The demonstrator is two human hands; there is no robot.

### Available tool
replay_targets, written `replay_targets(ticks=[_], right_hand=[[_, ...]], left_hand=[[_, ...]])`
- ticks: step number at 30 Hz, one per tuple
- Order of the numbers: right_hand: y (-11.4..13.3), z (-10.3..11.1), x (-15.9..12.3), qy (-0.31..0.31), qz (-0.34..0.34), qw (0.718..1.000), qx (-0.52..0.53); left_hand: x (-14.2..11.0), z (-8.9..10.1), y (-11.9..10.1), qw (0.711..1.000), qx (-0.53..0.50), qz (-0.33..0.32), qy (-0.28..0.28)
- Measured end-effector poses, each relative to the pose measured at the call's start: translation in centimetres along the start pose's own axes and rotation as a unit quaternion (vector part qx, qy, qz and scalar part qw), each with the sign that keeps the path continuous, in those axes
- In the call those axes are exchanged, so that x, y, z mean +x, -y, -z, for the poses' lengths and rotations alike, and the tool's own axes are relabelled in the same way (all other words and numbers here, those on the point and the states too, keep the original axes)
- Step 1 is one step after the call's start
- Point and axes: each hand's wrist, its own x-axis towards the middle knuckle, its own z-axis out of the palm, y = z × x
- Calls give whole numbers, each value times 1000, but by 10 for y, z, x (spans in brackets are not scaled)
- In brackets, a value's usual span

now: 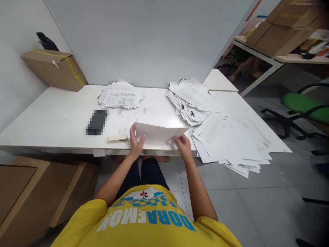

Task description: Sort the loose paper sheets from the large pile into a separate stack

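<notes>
Between my two hands a sheet of white paper (pixel 159 134) is held up at the front edge of the desk; whether it is one sheet or a few I cannot tell. My left hand (pixel 136 141) grips its left edge, thumb on the near face. At the lower right corner, my right hand (pixel 183 144) pinches the paper. Left of my left hand lies a cream-coloured stapler (pixel 117 138). A loose heap of papers (pixel 228 140) spreads right of my right hand and hangs over the desk edge. Behind it is another paper pile (pixel 191 99).
A printed stack of papers (pixel 119 97) lies at the back of the white desk (pixel 64 120). Left of it is a dark, pixelated object (pixel 97 122). A cardboard box (pixel 55 70) leans in the left corner; open cartons (pixel 46 185) stand below. A green chair (pixel 305 104) is at right.
</notes>
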Motion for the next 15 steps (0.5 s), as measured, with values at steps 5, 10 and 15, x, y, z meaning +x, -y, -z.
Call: replay_targets(ticks=[5,10,15], right_hand=[[5,8,1,-1,-1,999,-37],[19,21,-20,41,-89,994,-46],[21,0,-48,78,-189,979,-15]], left_hand=[[-3,-2,-15,997,20,71,-1],[-25,20,-42,994,51,99,0],[-52,77,-51,981,172,15,-88]])
